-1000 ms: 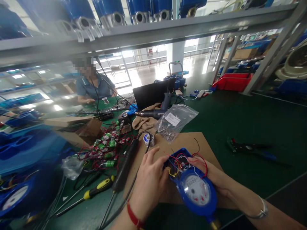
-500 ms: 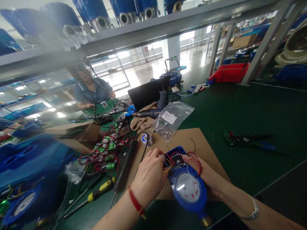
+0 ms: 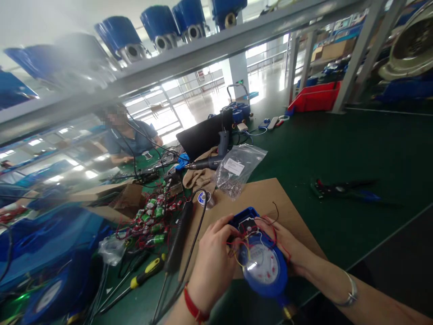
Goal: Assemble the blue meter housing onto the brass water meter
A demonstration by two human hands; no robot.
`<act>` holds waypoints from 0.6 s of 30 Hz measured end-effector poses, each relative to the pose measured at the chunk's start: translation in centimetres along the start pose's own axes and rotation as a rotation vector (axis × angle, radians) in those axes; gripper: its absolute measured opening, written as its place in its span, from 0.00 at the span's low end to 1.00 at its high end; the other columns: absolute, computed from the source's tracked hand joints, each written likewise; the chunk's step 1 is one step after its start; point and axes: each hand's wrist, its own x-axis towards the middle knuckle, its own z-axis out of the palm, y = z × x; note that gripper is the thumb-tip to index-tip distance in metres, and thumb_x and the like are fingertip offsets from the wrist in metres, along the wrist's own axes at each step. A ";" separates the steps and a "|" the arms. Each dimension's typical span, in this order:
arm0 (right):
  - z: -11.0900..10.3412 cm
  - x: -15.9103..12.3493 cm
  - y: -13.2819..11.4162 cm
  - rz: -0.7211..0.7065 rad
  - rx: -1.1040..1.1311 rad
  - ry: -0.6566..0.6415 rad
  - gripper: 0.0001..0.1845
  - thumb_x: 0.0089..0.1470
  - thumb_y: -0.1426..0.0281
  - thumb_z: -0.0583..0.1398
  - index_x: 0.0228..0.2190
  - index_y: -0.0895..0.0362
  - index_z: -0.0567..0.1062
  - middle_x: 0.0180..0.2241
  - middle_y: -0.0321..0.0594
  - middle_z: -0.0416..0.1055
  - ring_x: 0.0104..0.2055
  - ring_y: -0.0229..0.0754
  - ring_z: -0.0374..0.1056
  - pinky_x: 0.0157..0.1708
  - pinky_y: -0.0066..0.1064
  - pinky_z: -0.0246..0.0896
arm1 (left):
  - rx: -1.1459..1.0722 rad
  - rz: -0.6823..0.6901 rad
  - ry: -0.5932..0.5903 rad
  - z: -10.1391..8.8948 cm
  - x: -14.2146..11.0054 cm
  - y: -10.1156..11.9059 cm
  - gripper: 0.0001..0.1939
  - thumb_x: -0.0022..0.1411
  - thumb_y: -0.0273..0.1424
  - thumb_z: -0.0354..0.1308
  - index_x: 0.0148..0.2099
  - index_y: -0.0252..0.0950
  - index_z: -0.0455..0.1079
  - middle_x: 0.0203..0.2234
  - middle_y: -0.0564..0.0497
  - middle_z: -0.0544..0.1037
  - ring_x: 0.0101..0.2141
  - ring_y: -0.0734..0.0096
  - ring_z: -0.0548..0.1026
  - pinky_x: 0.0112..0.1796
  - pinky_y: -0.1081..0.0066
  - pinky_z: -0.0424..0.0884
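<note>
A blue water meter is held just above a cardboard sheet, red and yellow wires looping from its open top. A person's left hand closes its fingers on the upper edge, the right hand curling around the side. Nearby lie a black soldering iron and wired green batteries; a co-worker sits beyond a black laptop.
</note>
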 end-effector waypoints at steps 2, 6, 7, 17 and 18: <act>-0.7 -0.5 -0.5 0.013 -0.102 -0.067 0.28 0.47 0.49 0.69 0.40 0.56 0.73 0.38 0.41 0.78 0.42 0.47 0.74 0.46 0.37 0.68 | 0.017 0.001 -0.043 -1.0 0.7 -0.6 0.10 0.60 0.21 0.56 0.39 0.39 0.76 0.52 0.47 0.77 0.51 0.58 0.75 0.53 0.58 0.72; -2.3 -3.6 -0.3 -0.267 -0.622 0.023 0.33 0.57 0.48 0.60 0.55 0.55 0.65 0.55 0.49 0.69 0.59 0.55 0.63 0.60 0.50 0.56 | 0.099 0.043 -0.107 -2.4 1.5 -1.2 0.13 0.61 0.21 0.54 0.40 0.39 0.78 0.45 0.46 0.80 0.45 0.57 0.78 0.49 0.59 0.74; -2.5 -4.7 0.1 -0.421 -0.752 0.116 0.31 0.59 0.51 0.58 0.57 0.53 0.62 0.58 0.49 0.65 0.61 0.56 0.60 0.62 0.53 0.53 | 0.117 0.050 -0.124 -2.5 1.5 -1.1 0.14 0.61 0.20 0.54 0.40 0.39 0.78 0.45 0.46 0.80 0.44 0.56 0.78 0.49 0.59 0.74; -0.8 -5.4 3.0 -0.960 -1.484 0.036 0.40 0.43 0.57 0.70 0.58 0.47 0.69 0.67 0.45 0.52 0.63 0.73 0.54 0.57 0.66 0.54 | 0.003 -0.085 0.035 -0.6 -0.2 0.2 0.09 0.61 0.19 0.55 0.39 0.35 0.72 0.48 0.43 0.76 0.46 0.56 0.77 0.49 0.59 0.72; -1.0 -4.9 3.2 -0.955 -1.464 0.030 0.39 0.44 0.59 0.70 0.58 0.47 0.69 0.68 0.43 0.51 0.63 0.71 0.55 0.56 0.62 0.58 | -0.031 -0.118 0.081 -0.2 -0.4 0.2 0.09 0.62 0.19 0.54 0.39 0.36 0.71 0.47 0.44 0.76 0.45 0.59 0.77 0.48 0.61 0.72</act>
